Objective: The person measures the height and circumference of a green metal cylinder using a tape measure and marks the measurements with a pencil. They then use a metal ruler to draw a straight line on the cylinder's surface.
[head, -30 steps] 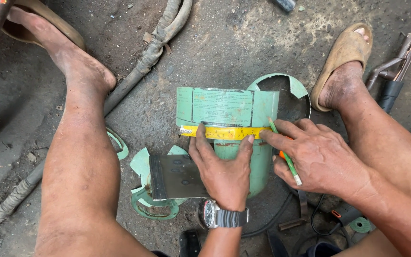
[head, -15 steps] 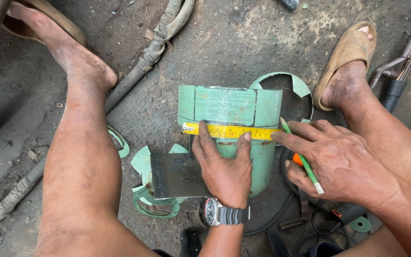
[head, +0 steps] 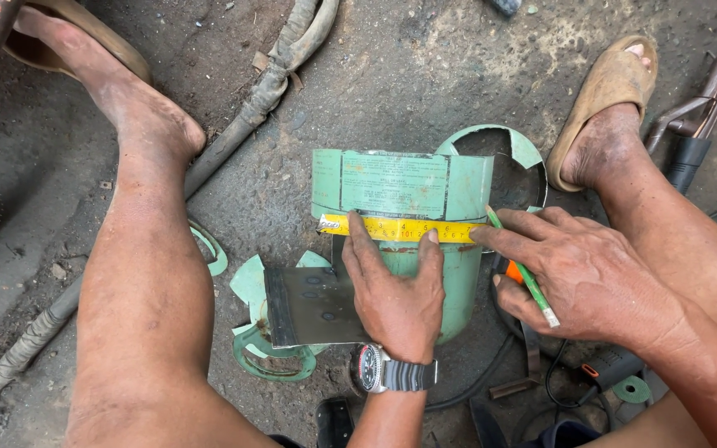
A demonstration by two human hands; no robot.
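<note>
A green metal cylinder (head: 400, 187) lies on its side on the dirty floor between my legs. A yellow tape measure strip (head: 400, 228) stretches across it. My left hand (head: 393, 286), with a wristwatch, presses the tape flat against the cylinder with thumb and index finger. My right hand (head: 578, 278) pins the tape's right end with its index finger and holds a green pencil (head: 523, 270) between its fingers, tip pointing up at the tape.
A dark steel plate (head: 309, 305) and green cut-off scraps (head: 252, 286) lie left of the left hand. A welding clamp (head: 699, 116) sits far right, a thick hose (head: 267, 91) runs diagonally upper left. An angle grinder with a green disc (head: 616, 377) lies lower right.
My right hand has shifted right along the tape to the cylinder's right edge, carrying the pencil. The left hand stays pressed on the tape.
</note>
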